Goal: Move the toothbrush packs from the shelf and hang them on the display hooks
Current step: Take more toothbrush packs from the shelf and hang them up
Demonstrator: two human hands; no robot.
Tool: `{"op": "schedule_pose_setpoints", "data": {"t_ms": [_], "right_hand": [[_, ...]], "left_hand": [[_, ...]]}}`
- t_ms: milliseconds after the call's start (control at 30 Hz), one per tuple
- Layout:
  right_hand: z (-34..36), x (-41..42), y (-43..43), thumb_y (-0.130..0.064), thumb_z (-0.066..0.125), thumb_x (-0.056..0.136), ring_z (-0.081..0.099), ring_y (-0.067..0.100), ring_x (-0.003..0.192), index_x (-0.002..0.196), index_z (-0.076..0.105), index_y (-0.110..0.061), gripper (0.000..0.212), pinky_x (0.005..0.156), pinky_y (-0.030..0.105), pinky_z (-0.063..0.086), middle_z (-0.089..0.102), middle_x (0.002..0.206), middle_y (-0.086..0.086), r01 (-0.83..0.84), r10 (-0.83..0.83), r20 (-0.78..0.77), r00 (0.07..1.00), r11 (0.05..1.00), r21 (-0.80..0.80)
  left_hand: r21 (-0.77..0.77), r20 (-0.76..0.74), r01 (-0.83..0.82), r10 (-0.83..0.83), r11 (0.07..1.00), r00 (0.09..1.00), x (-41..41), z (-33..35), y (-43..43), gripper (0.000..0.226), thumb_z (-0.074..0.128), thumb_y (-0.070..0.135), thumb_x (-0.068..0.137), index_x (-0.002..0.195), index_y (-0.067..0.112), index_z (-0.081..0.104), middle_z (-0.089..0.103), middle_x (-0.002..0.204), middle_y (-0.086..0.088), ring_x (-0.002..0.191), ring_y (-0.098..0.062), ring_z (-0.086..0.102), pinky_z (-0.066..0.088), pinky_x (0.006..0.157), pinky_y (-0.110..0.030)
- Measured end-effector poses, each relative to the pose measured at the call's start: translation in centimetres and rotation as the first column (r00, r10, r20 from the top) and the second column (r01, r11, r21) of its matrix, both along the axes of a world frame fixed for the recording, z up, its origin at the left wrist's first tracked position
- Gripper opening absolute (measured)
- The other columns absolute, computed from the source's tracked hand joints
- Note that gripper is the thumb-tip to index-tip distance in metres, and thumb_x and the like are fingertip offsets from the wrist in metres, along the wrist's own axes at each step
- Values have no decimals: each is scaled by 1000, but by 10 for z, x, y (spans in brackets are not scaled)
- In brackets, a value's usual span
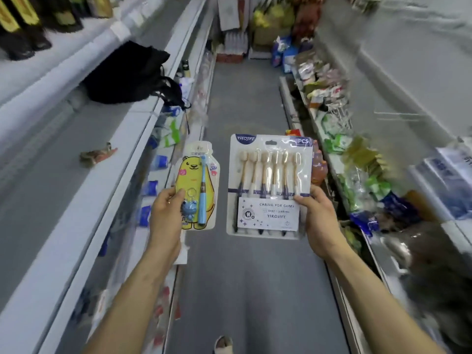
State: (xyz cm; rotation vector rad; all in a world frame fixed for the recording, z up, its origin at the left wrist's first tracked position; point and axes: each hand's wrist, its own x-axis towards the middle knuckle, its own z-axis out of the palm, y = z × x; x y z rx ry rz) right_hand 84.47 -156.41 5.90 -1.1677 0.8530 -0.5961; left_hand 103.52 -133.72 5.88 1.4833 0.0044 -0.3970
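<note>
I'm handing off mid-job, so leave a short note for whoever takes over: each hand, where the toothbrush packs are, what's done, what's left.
Left hand: holds the yellow bear toothbrush pack by its lower left edge.
Right hand: holds the six-brush pack by its lower right edge.
Both packs are upright over the aisle floor, off the shelf, between the shelving rows.
Done: both packs picked up.
Left: hang each pack on a display hook; neither is on one yet.

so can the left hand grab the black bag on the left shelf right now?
Probably not. The left hand already grips the bear toothbrush pack, and the black bag sits well up the shelf, seemingly beyond that arm's current stretch.
</note>
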Motion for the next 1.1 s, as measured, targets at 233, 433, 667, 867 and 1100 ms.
{"op": "schedule_pose_setpoints", "data": {"t_ms": [233, 433, 667, 867, 1100], "right_hand": [[23, 71, -127, -2, 55, 101, 73, 28, 115, 120, 65, -13, 24, 105, 60, 54, 76, 121, 9, 156, -157, -17, 987, 987, -45], [13, 155, -260, -2, 56, 100, 72, 34, 117, 131, 58, -13, 32, 98, 55, 59, 73, 126, 9, 214, -212, 39, 976, 975, -57], [28, 265, -400, -6, 58, 103, 76, 24, 101, 128, 56, -20, 29, 97, 59, 58, 80, 96, -7, 156, -156, 1, 988, 985, -78], [27, 371, -497, -16, 68, 93, 75, 30, 110, 131, 56, -22, 41, 102, 63, 55, 79, 114, 2, 156, -155, 15, 988, 984, -89], [30, 491, -586, -6, 61, 100, 76, 33, 106, 132, 59, -11, 33, 101, 64, 55, 79, 112, 10, 231, -230, 17, 973, 971, -61]], "left_hand": [[6, 35, 173, -173, 985, 984, 109, 10, -166, 8, 62, 22, 104, 104, 20, 69, 79, 102, -4, 96, -26, 76, 61, 87, -45], [17, 62, 210, -211, 977, 976, 192, 3, -304, 10, 61, 22, 104, 106, 18, 70, 78, 101, -5, 92, -22, 74, 60, 83, -42], [48, 2, 197, -197, 979, 980, 288, 20, -435, 24, 66, 40, 89, 105, 22, 72, 78, 108, -11, 106, -38, 74, 56, 98, -63], [56, -2, 169, -170, 984, 986, 394, 29, -524, 11, 62, 28, 103, 108, 21, 69, 79, 106, -7, 98, -29, 77, 58, 97, -61], [54, -2, 284, -284, 957, 959, 544, 29, -640, 20, 65, 38, 94, 107, 24, 72, 80, 106, -7, 102, -32, 77, 57, 98, -62]]}}
